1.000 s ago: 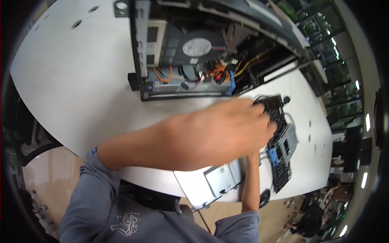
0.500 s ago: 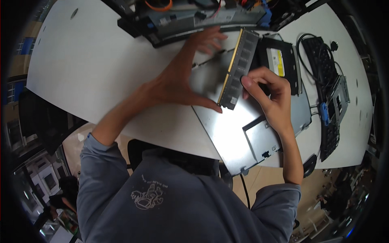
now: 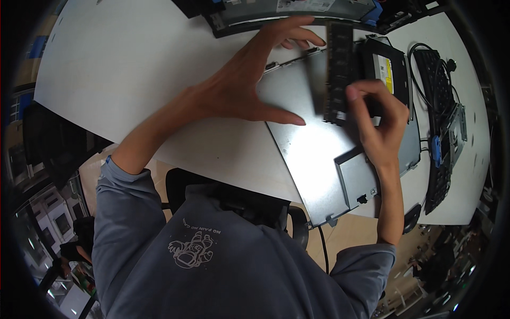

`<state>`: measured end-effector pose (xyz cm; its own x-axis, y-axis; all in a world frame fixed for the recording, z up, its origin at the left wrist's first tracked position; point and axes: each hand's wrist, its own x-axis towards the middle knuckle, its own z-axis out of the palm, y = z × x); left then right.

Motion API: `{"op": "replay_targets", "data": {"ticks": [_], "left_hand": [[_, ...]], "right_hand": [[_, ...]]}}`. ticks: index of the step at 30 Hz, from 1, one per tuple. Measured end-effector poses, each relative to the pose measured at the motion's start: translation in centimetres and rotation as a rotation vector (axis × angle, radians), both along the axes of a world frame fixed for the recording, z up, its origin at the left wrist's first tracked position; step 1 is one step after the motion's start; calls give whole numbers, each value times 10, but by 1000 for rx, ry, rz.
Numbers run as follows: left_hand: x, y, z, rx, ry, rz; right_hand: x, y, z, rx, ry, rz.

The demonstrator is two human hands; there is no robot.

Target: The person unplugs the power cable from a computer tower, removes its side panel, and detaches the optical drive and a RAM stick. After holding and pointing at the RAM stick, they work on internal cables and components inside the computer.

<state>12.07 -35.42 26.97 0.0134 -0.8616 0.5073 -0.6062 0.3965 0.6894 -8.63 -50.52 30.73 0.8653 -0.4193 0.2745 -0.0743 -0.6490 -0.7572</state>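
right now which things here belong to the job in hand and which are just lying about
Likely in the job:
- memory module, pinched in the right hand, with the open left hand beside it
- computer case, partly in view

Seemingly just lying about:
- metal panel below the hands
- labelled black drive
- keyboard
- bracket
- mouse

The white table [image 3: 133, 69] is occupied by a dark computer case [image 3: 249, 13], a silver metal panel [image 3: 308, 151] — its near end extended past the edge — and, farther right, a black keyboard [image 3: 436, 186] and mouse [image 3: 411, 219].
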Motion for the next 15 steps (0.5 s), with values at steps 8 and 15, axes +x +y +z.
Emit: {"op": "replay_targets", "data": {"ticks": [8, 15], "left_hand": [[8, -6, -6, -97, -52, 299], [6, -2, -1, 52, 25, 338]], "right_hand": [[-4, -13, 1, -54, -246, -213], [-17, -63, 7, -772, -312, -466]]}}
